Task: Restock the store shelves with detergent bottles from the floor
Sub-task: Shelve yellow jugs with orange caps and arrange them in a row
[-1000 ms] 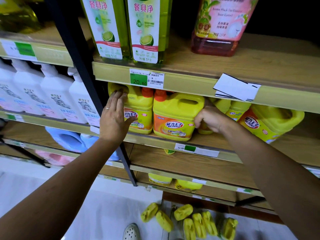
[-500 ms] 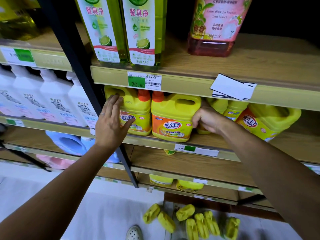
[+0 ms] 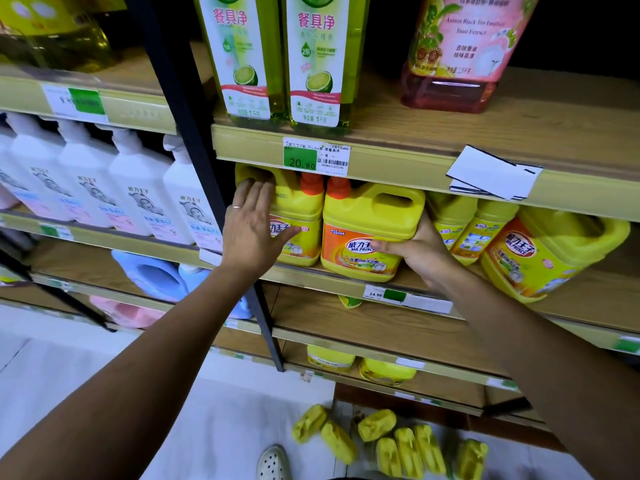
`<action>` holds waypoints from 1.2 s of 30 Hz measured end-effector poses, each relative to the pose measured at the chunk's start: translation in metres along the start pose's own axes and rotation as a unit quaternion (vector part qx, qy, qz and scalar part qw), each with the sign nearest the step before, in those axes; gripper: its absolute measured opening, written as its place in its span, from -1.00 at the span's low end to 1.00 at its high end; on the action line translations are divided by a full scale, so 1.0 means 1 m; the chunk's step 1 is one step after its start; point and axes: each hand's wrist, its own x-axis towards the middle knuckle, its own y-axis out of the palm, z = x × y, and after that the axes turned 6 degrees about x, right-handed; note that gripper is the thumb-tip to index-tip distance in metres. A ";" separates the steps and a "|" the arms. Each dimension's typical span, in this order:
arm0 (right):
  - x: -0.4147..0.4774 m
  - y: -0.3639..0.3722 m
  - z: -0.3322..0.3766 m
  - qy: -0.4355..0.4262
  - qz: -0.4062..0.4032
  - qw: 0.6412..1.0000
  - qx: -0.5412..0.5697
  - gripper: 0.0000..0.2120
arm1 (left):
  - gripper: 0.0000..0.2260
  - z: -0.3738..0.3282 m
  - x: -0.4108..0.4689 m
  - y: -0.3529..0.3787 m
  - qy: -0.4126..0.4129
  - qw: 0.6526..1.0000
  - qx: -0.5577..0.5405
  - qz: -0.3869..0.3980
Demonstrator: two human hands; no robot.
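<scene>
The yellow detergent jug [image 3: 367, 216] stands upright on the middle shelf [image 3: 304, 278], long axis vertical, label facing out, orange cap at top left. The right hand [image 3: 420, 252] grips its lower right corner, thumb across the label. The left hand [image 3: 252, 233] lies flat, fingers straight, on the 2nd jug [image 3: 301, 213] touching its left side.

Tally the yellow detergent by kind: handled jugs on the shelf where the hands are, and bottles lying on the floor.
Handled yellow jugs: 3
Yellow bottles on the floor: 7
Total: 10
</scene>
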 end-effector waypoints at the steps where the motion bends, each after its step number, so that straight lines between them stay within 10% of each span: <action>1: -0.001 0.000 0.001 -0.010 -0.008 1.000 -0.023 -0.10 | -0.22 -0.001 0.000 0.001 -0.007 1.000 -0.004 -0.006; 9: -0.023 0.021 -0.009 -0.083 -0.219 0.962 -0.142 -0.14 | -0.22 -0.007 -0.004 0.007 -0.039 0.999 -0.017 -0.012; 31: -0.014 -0.009 -0.010 -0.040 -0.125 0.978 -0.164 -0.31 | -0.27 0.007 -0.017 0.006 0.012 0.997 -0.080 0.002; 36: -0.026 0.010 -0.011 -0.097 -0.163 0.952 -0.240 -0.32 | -0.61 -0.022 -0.048 0.001 0.032 0.990 -0.105 -0.085</action>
